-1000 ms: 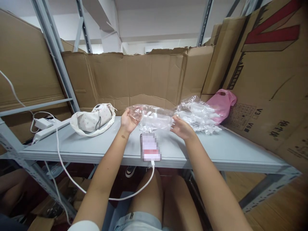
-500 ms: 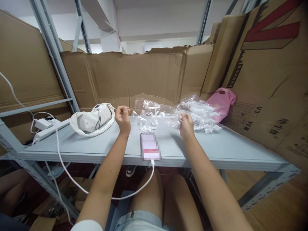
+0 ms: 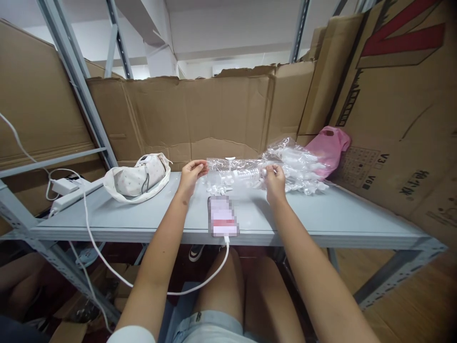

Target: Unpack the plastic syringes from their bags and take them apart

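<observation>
Grip at both ends: left hand (image 3: 191, 174) pinches left end of clear plastic bag (image 3: 235, 170) w/ small white parts inside, right hand (image 3: 274, 178) pinches right end. Bag is held just over worktop (image 3: 321, 214), behind phone (image 3: 222, 217), beside pile of clear bags (image 3: 300, 166).

head cam, faces fwd-down, close over shelf (image 3: 143, 219)

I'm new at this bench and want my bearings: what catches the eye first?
The left hand and right hand pinch a clear plastic bag stretched between them above the grey table. A pink bag lies right against the cardboard, and a phone on a white cable lies near the front edge.
</observation>
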Tool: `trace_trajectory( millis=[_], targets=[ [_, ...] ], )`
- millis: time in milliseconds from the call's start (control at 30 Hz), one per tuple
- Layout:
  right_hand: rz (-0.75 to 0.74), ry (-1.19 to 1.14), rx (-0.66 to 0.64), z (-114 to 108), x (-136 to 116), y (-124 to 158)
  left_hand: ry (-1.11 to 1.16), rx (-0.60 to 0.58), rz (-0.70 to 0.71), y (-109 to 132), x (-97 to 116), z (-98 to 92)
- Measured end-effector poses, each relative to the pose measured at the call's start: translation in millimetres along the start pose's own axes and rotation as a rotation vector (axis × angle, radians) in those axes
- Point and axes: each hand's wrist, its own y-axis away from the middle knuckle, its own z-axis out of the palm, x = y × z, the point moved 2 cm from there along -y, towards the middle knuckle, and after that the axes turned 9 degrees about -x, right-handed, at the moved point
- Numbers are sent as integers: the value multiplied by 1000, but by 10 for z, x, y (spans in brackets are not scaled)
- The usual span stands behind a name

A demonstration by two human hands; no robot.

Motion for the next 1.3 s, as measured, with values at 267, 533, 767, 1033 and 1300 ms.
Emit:
trace_trajectory(
  millis=[267,533,767,1033,1300],
  targets=[
    [-23,30,24,-37,64,-41,-113,35,-194,-2,-71,-31],
    [-3,1,32,-15,4,-8,-9,37,-84,14,14,42],
    [25,-20,35,-5,-15,-1,180,-57,-212,7,21,-5],
    [10,-22,-29,-2,-19,1,70,-363,-428,61,-26,2],
    [-6,6,-85,21,-60,49,-91,-555,-323,108,-37,95]
  ],
)
